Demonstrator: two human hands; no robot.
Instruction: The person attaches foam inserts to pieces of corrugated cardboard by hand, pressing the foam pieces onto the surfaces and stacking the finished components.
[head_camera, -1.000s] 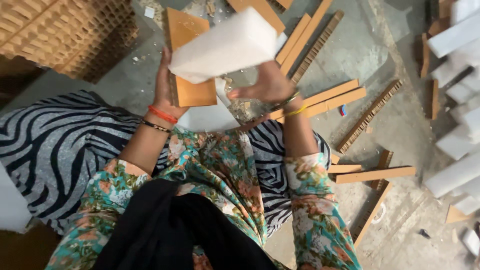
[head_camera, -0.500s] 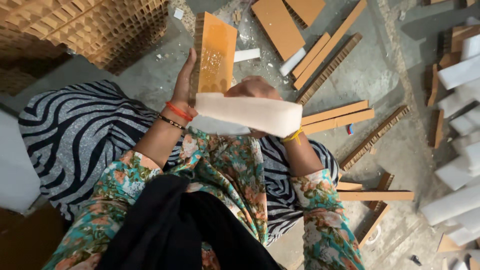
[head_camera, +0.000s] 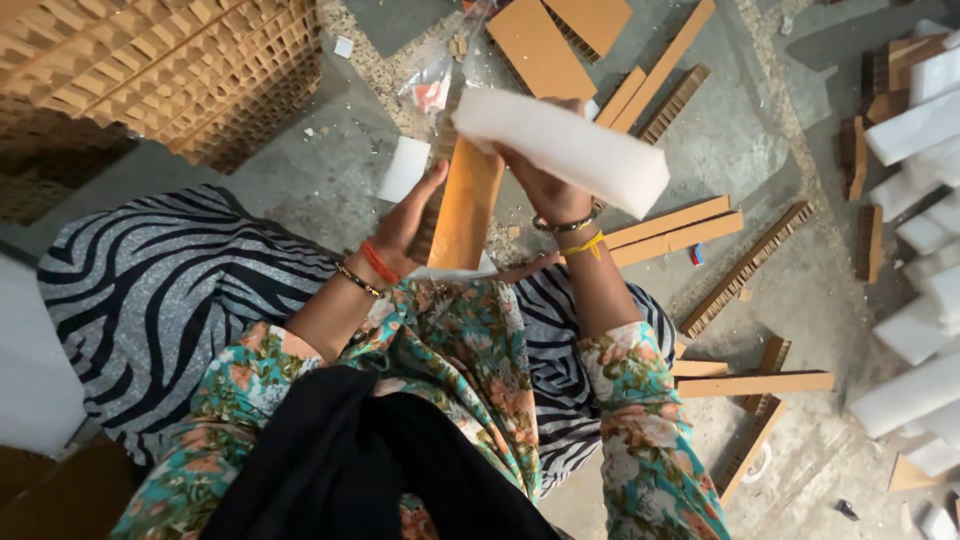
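My left hand (head_camera: 408, 215) grips a brown honeycomb cardboard piece (head_camera: 463, 205) by its left edge and holds it upright over my lap. My right hand (head_camera: 545, 185) grips a long white foam block (head_camera: 565, 150) that slants down to the right, its near end against the top of the cardboard piece. Bangles sit on both wrists. A white foam piece (head_camera: 450, 272) lies under the cardboard on my lap. I sit on a zebra-striped cloth (head_camera: 150, 290).
Several cardboard strips (head_camera: 670, 225) and panels (head_camera: 540, 45) lie scattered on the grey floor ahead and to the right. A big stack of honeycomb cardboard (head_camera: 130, 60) stands at upper left. White foam blocks (head_camera: 925, 130) pile along the right edge. A small white scrap (head_camera: 404, 168) lies near my left hand.
The foam block has swung from low across my lap up to the top of the cardboard piece, now tilted. The cardboard piece has turned edge-on and moved right.
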